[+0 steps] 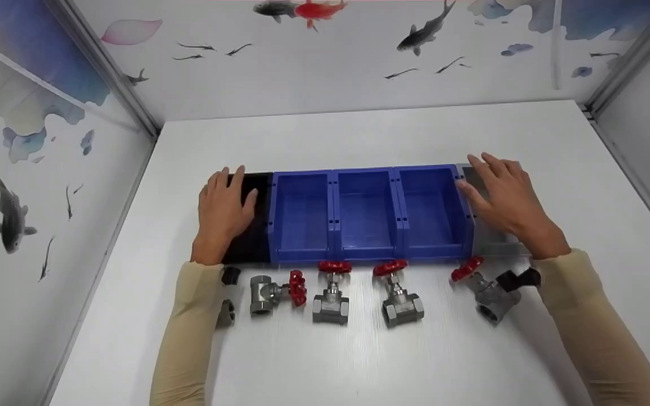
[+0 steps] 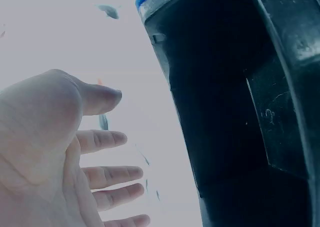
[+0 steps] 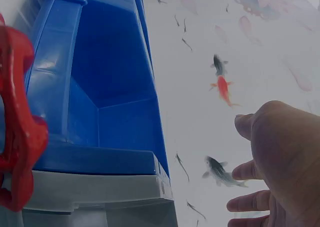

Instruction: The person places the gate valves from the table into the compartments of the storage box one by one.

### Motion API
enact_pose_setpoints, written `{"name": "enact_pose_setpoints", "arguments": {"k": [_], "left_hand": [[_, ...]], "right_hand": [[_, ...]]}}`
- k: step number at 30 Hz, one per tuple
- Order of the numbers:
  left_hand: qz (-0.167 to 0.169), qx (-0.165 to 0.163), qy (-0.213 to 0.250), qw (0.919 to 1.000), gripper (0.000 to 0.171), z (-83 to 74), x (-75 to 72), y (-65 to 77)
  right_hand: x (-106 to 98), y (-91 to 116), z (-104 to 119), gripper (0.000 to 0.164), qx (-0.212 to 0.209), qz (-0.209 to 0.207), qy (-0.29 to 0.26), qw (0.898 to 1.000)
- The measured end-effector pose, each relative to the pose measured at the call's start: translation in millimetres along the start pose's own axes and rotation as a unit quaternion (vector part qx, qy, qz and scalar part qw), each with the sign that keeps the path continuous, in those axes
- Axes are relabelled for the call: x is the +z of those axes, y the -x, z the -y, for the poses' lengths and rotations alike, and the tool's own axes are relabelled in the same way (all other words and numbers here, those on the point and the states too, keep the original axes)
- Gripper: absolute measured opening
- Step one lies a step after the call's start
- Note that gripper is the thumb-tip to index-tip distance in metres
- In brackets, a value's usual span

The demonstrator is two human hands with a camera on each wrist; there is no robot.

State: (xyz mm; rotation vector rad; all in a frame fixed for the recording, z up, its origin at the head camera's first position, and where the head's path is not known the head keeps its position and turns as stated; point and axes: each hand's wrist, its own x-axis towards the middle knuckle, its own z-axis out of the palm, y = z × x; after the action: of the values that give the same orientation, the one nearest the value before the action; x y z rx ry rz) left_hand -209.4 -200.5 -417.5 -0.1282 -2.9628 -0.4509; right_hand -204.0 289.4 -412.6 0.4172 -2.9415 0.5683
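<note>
My left hand [image 1: 220, 211] lies over the left side of the black bin [image 1: 253, 243] in the head view, its fingers reaching to the far rim. In the left wrist view its fingers are spread, with nothing between them and the thumb. At the other end of the row, my right hand [image 1: 506, 197] is above the grey see-through bin [image 1: 491, 242], fingers loosely extended and holding nothing. Between the hands stand three blue bins, a left [image 1: 302, 251], a middle [image 1: 365, 248] and a right one [image 1: 432, 248], side by side. Their insides show no contents.
Before the bins lie red-wheeled valves: one on its side [image 1: 262, 294], two in the middle [image 1: 330, 309] [image 1: 403, 310], one at the right [image 1: 467, 269]. A black-handled valve [image 1: 497, 299] overlaps that last one. The left sleeve [image 1: 189, 332] partly hides another fitting [image 1: 227, 313]. Printed walls enclose the table.
</note>
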Motion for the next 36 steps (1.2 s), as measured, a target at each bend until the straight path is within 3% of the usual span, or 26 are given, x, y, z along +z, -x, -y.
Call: {"name": "enact_pose_setpoints", "arguments": {"k": [11,20,36], "left_hand": [[-0.032,-0.026,0.029,0.9987,0.056,16.2,1.6,5.0],[-0.002,-0.057,0.039,0.9976,0.055,24.5,-2.0,10.8],[0.021,-0.1,0.068,0.9925,0.057,39.0,-3.7,18.5]], "right_hand": [[-1.1,11.7,0.2,0.061,-0.021,-0.009,0.002,1.0],[-4.0,18.1,-0.1,0.063,-0.003,0.013,-0.007,1.0],[-9.6,33.7,0.9,0.063,0.005,0.034,-0.016,0.999]]}}
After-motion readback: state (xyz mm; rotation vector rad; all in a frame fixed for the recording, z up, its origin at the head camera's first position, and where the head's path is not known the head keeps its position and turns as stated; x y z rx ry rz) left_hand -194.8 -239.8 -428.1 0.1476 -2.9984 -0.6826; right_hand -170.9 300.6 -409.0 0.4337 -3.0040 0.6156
